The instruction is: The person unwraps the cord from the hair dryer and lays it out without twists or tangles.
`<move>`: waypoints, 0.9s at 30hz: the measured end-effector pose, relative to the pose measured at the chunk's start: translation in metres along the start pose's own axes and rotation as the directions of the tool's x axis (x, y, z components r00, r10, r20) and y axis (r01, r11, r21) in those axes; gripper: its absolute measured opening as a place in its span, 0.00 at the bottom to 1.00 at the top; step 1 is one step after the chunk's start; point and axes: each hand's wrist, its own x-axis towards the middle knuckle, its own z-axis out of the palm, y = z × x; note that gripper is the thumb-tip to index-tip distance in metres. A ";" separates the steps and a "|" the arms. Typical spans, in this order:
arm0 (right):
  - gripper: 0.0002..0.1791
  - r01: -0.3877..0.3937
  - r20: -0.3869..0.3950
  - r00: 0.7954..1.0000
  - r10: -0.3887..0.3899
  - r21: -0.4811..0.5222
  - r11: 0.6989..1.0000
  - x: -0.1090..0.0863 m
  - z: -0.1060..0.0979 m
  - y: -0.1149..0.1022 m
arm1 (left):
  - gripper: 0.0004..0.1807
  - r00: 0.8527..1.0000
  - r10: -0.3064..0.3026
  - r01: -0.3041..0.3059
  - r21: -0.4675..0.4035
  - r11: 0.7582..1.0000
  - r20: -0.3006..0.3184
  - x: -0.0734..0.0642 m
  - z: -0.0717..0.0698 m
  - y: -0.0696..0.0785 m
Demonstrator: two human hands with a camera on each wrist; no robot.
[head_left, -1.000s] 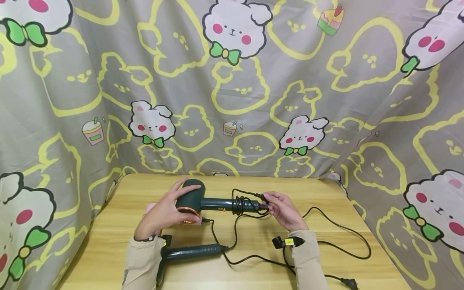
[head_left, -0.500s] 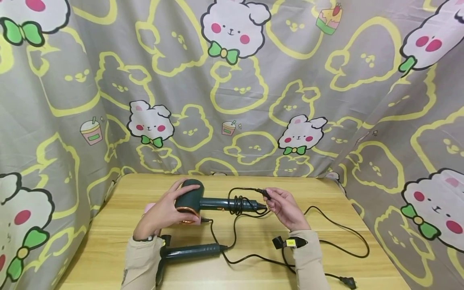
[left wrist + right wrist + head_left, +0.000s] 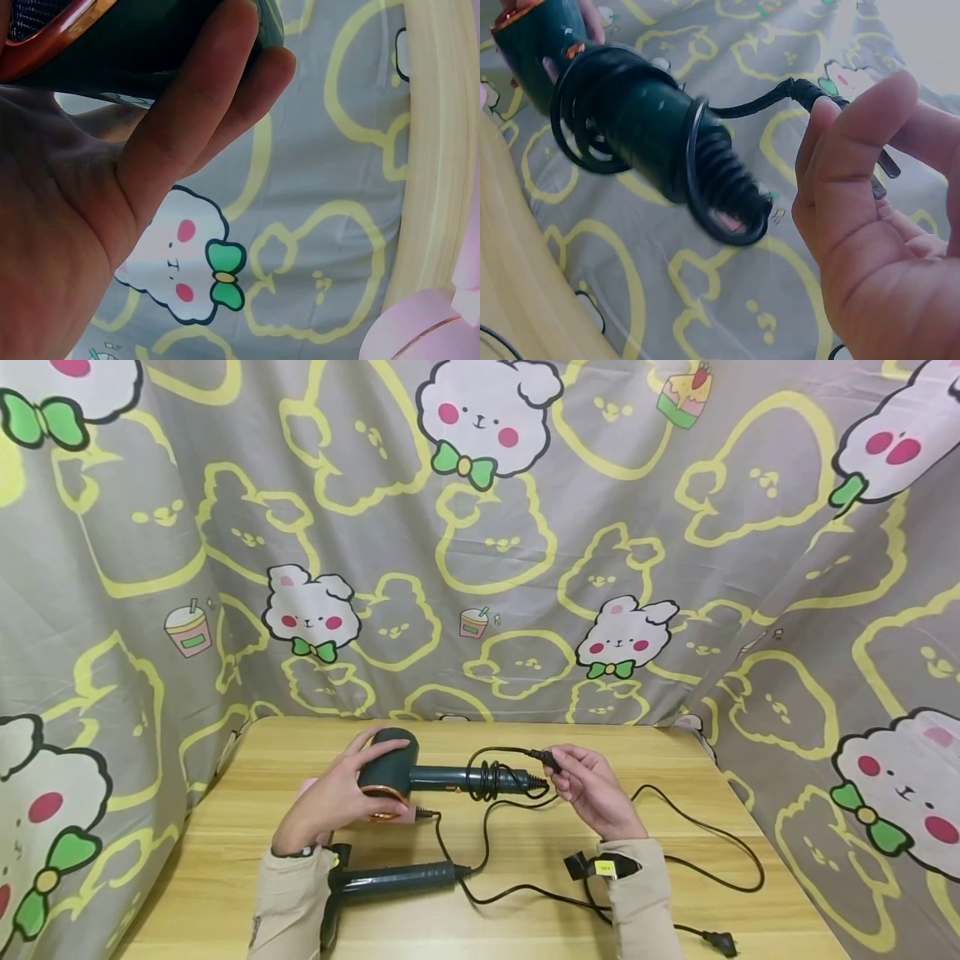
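In the head view, my left hand (image 3: 330, 793) grips the barrel of a dark green hair dryer (image 3: 392, 762) with copper trim. Its handle points right, and a black cord (image 3: 491, 782) is wound in several loops round it. Just past the handle's end, my right hand (image 3: 596, 789) pinches the plug (image 3: 551, 760) at the cord's free end. The right wrist view shows the plug's metal prongs (image 3: 887, 163) sticking out behind the fingers. From the left wrist, the dryer's barrel (image 3: 142, 52) lies against the palm, with the fingers along it.
A second dark green hair dryer (image 3: 397, 880) lies on the wooden table (image 3: 525, 852) nearer the person. A pink object (image 3: 412, 330) sits below the left hand, partly hidden. Loose black cords (image 3: 750, 843) and another plug (image 3: 722, 943) spread rightward. A patterned curtain (image 3: 510, 560) surrounds the table.
My right hand has drawn the plug slightly up and away from the handle's end. The held hair dryer has shifted a little to the left with my left hand.
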 end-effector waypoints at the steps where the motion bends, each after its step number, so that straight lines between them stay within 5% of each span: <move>1: 0.14 0.002 0.005 1.000 -0.002 0.001 1.000 -0.001 0.002 -0.002 | 0.50 1.000 -0.001 0.001 0.001 1.000 0.001 0.000 0.000 0.000; 15: 0.17 0.027 0.153 0.988 -0.030 0.021 0.999 -0.010 0.025 -0.018 | 0.49 1.000 -0.011 0.011 0.010 1.000 -0.007 -0.001 -0.002 -0.001; 27: 0.21 0.064 0.384 0.922 -0.055 -0.012 0.998 -0.011 0.035 -0.015 | 0.49 1.000 -0.010 0.011 0.018 1.000 -0.016 0.000 -0.003 -0.003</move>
